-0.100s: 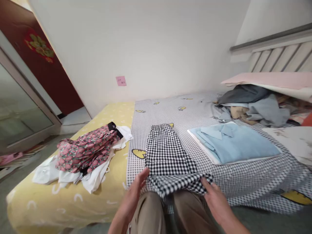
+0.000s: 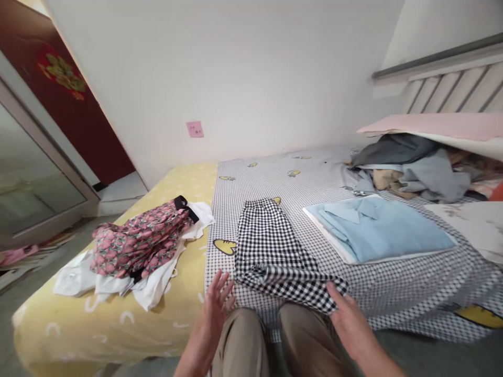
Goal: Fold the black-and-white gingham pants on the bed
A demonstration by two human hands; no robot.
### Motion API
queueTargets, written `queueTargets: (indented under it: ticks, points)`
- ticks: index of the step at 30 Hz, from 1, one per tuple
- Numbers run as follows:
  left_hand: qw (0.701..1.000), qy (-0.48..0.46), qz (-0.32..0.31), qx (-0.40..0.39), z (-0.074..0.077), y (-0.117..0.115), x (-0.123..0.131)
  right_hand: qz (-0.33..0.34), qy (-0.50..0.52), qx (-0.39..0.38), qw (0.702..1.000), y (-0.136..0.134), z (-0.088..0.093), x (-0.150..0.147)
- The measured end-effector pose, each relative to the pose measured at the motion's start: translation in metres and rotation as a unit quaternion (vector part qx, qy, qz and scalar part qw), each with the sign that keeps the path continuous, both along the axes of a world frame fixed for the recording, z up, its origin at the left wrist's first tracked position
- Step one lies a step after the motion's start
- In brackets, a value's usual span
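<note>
**Two hands at the near edge of a checked garment on the bed**

The left hand [image 2: 215, 303] hovers just left of the black-and-white checked garment [image 2: 271, 251], fingers spread and pointing away, palm turned inward, holding nothing; the right hand [image 2: 348, 319] lies at the garment's near right corner, its fingertips touching the cloth, though whether they pinch it I cannot tell; both forearms reach in from the near edge, above two knees in tan trousers [image 2: 275, 340].

One checked garment lies on the grey checked bedsheet [image 2: 393, 293], its near end folded over into a rumpled band; one folded light blue shirt [image 2: 377, 228] lies to its right, well apart; one pink floral garment [image 2: 137, 241] rests on white clothes [image 2: 157, 283] on the yellow sheet [image 2: 118, 324] to the left; one loose heap of grey and tan clothes [image 2: 412, 167] sits far right under a pink pillow [image 2: 432, 125].

Bare sheet lies open beyond the checked garment and between it and the blue shirt; the bed's near edge runs just before the knees.
</note>
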State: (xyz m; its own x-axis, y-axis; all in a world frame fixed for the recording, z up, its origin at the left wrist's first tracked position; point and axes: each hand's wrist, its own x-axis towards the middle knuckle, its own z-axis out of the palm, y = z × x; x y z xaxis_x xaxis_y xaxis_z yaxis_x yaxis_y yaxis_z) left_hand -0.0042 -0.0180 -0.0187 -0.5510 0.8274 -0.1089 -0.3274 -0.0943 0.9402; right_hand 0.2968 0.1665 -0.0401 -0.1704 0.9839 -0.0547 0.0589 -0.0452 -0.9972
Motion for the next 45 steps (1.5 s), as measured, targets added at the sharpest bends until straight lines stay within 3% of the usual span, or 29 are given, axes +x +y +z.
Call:
queueTargets:
  ticks: [2, 4, 6, 9, 13, 16, 18, 20, 22, 25, 26, 28, 32, 37, 41, 45]
  points:
    - [0.999, 0.012, 0.041, 0.005, -0.011, -0.010, 0.011, -0.005, 0.007, -0.018, 1.000, -0.001, -0.001, -0.001]
    - [0.996, 0.073, 0.044, -0.009, -0.015, -0.015, 0.027, -0.007, 0.010, -0.035, 0.999, -0.004, 0.002, -0.003]
    - [0.989, 0.133, 0.052, -0.040, -0.011, -0.015, 0.041, 0.001, 0.015, -0.053, 0.998, -0.008, 0.008, -0.005]
    - [0.976, 0.170, 0.115, -0.079, -0.001, -0.004, 0.049, 0.023, 0.006, -0.087, 0.996, -0.016, 0.018, -0.005]
    - [0.973, 0.104, 0.182, -0.099, 0.003, 0.009, 0.044, 0.044, 0.003, -0.110, 0.993, -0.025, 0.018, 0.003]
    - [0.970, 0.051, 0.212, -0.110, 0.008, 0.002, 0.048, 0.034, 0.030, -0.114, 0.992, -0.030, 0.016, 0.007]
    - [0.971, 0.011, 0.217, -0.103, 0.014, -0.006, 0.058, 0.031, 0.020, -0.090, 0.995, -0.031, 0.022, 0.008]
    - [0.977, -0.068, 0.192, -0.069, 0.016, -0.012, 0.073, 0.086, -0.022, -0.026, 0.996, -0.034, 0.035, 0.006]
    - [0.974, -0.177, 0.135, -0.033, 0.010, -0.016, 0.087, 0.230, -0.078, 0.084, 0.966, -0.037, 0.052, 0.001]
    - [0.946, -0.322, 0.047, -0.009, -0.015, -0.019, 0.101, 0.459, -0.160, 0.245, 0.839, -0.044, 0.071, -0.008]
    - [0.935, -0.354, 0.024, 0.001, -0.025, -0.020, 0.102, 0.494, -0.186, 0.275, 0.803, -0.046, 0.073, -0.010]
    - [0.917, -0.397, -0.007, 0.039, -0.042, -0.023, 0.100, 0.515, -0.222, 0.295, 0.773, -0.048, 0.072, -0.012]
    - [0.902, -0.417, -0.063, 0.095, -0.054, -0.031, 0.093, 0.497, -0.222, 0.272, 0.793, -0.046, 0.058, 0.001]
    - [0.917, -0.384, -0.041, 0.102, -0.036, -0.031, 0.099, 0.422, -0.234, 0.244, 0.842, -0.038, 0.030, 0.020]
    - [0.914, -0.398, -0.034, 0.071, -0.020, -0.032, 0.103, 0.365, -0.236, 0.278, 0.857, -0.034, 0.001, 0.024]
    - [0.916, -0.398, -0.016, 0.056, -0.019, -0.036, 0.100, 0.292, -0.231, 0.284, 0.884, -0.031, -0.023, 0.024]
